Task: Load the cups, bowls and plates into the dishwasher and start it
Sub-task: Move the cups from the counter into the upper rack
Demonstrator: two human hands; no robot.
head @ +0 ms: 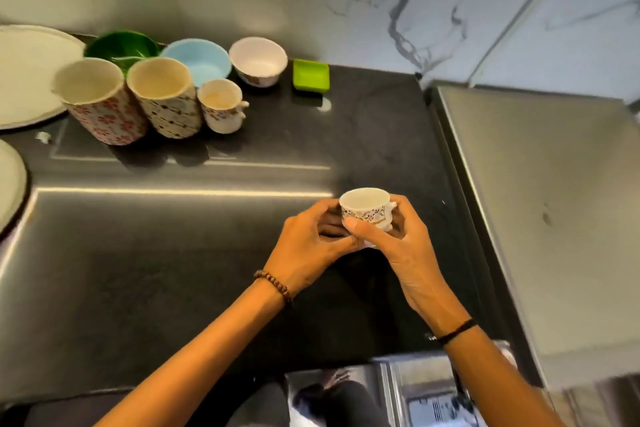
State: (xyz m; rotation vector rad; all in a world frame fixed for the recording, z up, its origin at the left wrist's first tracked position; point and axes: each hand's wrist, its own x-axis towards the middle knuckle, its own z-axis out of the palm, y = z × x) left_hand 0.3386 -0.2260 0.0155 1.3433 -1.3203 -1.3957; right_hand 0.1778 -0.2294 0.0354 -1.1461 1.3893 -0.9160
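Note:
A small white patterned teacup (367,208) is held upright above the dark counter (173,270), with my right hand (398,246) wrapped around its front and my left hand (308,243) touching its left side. At the back left stand two tall floral cups (100,100) (164,97) and a small handled cup (221,106). Behind them sit a green bowl (121,47), a blue bowl (199,59) and a white bowl (258,61). Two pale plates (24,76) (8,180) lie at the left edge. The open dishwasher door (408,392) shows at the bottom.
A small green square dish (310,74) sits right of the white bowl. A steel appliance top (554,211) adjoins the counter on the right. A marble wall (450,10) runs behind.

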